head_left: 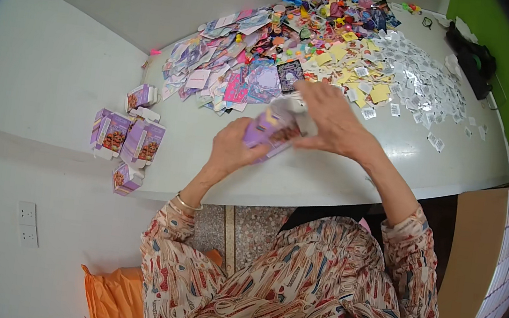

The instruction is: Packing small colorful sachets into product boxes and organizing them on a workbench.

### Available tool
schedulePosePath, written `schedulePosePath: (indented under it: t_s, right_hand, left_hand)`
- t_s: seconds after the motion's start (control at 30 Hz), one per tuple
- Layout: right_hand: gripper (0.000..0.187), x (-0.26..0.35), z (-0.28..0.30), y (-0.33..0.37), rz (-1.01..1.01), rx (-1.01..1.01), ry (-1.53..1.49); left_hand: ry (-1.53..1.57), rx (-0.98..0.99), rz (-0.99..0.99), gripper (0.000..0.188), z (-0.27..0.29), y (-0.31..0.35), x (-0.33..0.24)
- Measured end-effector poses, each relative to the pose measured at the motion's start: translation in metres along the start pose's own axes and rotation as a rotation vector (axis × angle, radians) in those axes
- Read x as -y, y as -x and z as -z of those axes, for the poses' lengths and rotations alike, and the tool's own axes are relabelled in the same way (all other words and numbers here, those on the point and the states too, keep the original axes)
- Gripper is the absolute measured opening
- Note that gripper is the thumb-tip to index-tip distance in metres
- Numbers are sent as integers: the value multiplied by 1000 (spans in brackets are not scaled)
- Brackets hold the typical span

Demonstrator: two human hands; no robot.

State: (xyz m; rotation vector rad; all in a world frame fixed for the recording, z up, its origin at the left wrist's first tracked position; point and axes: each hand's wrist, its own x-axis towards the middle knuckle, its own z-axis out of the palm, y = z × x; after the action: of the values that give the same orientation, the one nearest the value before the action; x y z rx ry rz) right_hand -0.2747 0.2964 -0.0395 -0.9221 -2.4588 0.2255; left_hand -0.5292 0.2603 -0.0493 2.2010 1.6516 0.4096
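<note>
A small purple-and-white cardboard box [265, 136], slightly blurred, is tilted above the white table. My left hand [231, 147] is wrapped round its near left side, with the thumb across the front. At the box's pale upper end is my right hand [335, 123], thumb and fingers spread apart around that end. Motion blur there hides whether its fingertips touch the flaps. Just beyond the box lie a dark printed card [290, 76] and a lilac patterned card [265, 80].
Several similar purple boxes [143, 143] stack at the table's left edge. Along the back spread heaps of cards [197, 79], colourful trinkets [324, 20], yellow packets [380, 93] and small white barcode labels [430, 69]. A cardboard carton [473, 252] stands right; an orange bag [114, 298] lies low left.
</note>
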Motion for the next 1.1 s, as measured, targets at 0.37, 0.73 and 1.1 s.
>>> schedulePosePath:
  t_s: [0.37, 0.73, 1.1]
  right_hand:
    - [74, 20, -47, 68, -166, 8, -368]
    - [66, 40, -92, 37, -381, -161, -639]
    - [55, 36, -94, 38, -647, -252, -1060]
  left_hand:
    - [-3, -336, 226, 81, -20, 6, 46]
    - [-425, -418, -47, 71, -61, 2, -10]
    - [-472, -437, -96, 63, -68, 7, -43]
